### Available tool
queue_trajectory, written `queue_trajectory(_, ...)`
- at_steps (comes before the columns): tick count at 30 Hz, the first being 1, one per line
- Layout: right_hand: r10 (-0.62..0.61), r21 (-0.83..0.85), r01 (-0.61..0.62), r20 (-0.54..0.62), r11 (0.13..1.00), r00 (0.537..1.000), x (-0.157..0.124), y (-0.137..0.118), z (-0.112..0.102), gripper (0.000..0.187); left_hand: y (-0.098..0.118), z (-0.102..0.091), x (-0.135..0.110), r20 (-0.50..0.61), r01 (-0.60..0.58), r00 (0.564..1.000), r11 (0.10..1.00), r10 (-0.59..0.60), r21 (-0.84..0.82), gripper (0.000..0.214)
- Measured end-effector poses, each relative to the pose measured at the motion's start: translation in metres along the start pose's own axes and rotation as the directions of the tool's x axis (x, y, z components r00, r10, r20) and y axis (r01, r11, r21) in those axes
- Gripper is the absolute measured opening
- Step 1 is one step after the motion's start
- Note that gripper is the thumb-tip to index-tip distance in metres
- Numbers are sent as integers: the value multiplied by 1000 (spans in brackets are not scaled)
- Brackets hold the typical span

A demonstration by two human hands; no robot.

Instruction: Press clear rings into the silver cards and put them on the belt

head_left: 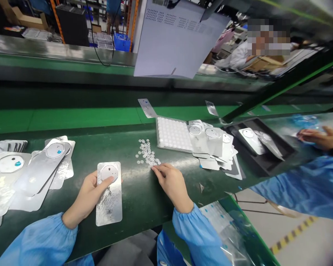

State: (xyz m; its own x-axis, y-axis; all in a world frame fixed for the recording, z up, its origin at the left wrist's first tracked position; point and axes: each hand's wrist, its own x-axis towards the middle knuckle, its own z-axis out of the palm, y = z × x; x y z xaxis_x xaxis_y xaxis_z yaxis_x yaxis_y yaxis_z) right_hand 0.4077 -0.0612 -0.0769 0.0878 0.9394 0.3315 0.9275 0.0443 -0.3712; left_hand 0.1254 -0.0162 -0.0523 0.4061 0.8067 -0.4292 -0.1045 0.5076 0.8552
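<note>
My left hand (pixel 90 195) is closed on a thin silver rectangular plate (pixel 109 207), its thumb lying over the round area near the top edge. The plate has rounded corners and a small dark hole in that round area. At the near edge of a loose pile of small translucent round discs (pixel 146 152), my right hand (pixel 172 183) has its fingertips pinched together. Whether a disc is between them is hidden. Behind the pile lies a clear tray (pixel 173 135) filled with rows of white round pieces.
Similar silver plates (pixel 39 181) are piled at the left, with another stack (pixel 216 147) right of the tray. A black tray (pixel 262 147) holds two plates. A co-worker's hand (pixel 322 136) is at the far right. A grey-white panel (pixel 177 40) hangs above the bench.
</note>
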Motion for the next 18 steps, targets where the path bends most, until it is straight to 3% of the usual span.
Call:
queue_trajectory(4,-67,-23,69,73,997,995,3,6,-6,41,-1,0,0,-15,-8,1000,1000,8,6,65)
queue_trajectory(7,-64,94,62,16,994,998,7,7,-8,38,0,1,0,-15,-8,1000,1000,8,7,68)
queue_trajectory(10,3,170,4,-38,985,999,12,4,-4,39,0,0,1,-20,-21,1000,998,22,54,65)
queue_trajectory(13,96,234,-99,24,967,995,18,1,2,43,0,1,1,-22,-32,999,996,34,79,64)
queue_trajectory(18,177,315,-193,77,929,981,25,-3,0,46,-1,3,-1,-91,-91,992,996,92,22,90)
